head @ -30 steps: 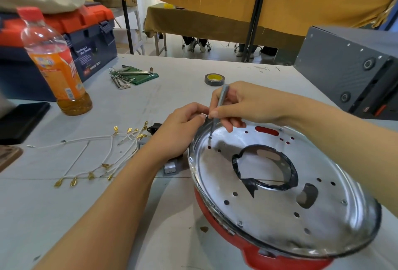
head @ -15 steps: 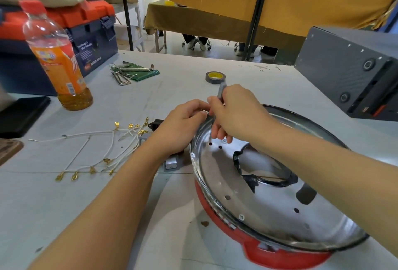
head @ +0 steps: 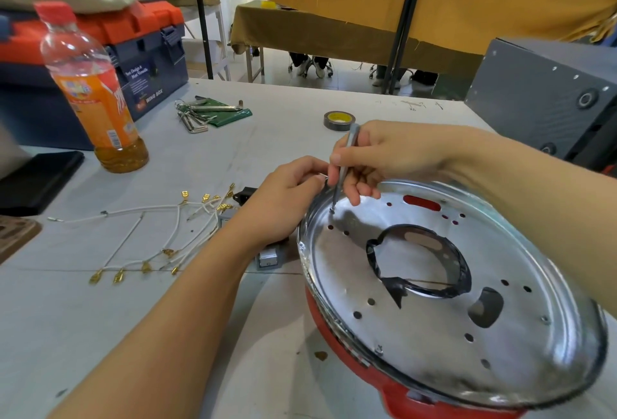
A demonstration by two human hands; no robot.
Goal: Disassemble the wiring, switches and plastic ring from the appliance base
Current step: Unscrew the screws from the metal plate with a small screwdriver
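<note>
The appliance base (head: 444, 328) is a shiny round metal plate with several holes, set in a red shell, lying tilted at the right. A black plastic ring (head: 460, 271) lines its centre opening. My right hand (head: 384, 155) grips a thin grey screwdriver (head: 344, 165), its tip on a screw near the plate's upper-left rim. My left hand (head: 283, 198) pinches that rim right beside the tip. White wires with gold terminals (head: 147, 238) lie loose on the table to the left. Two switches (head: 268, 256) lie partly hidden under my left wrist.
An orange drink bottle (head: 96, 101) stands at the left before a blue and orange toolbox (head: 147, 61). Hex keys on a green pouch (head: 207, 113) and a tape roll (head: 339, 119) lie farther back. A grey box (head: 551, 101) stands at the right. A black pad (head: 36, 178) lies at the left edge.
My right hand swung over the plate and back to the upper-left rim. The screwdriver tip stayed at the screw. The left hand kept its hold on the rim.
</note>
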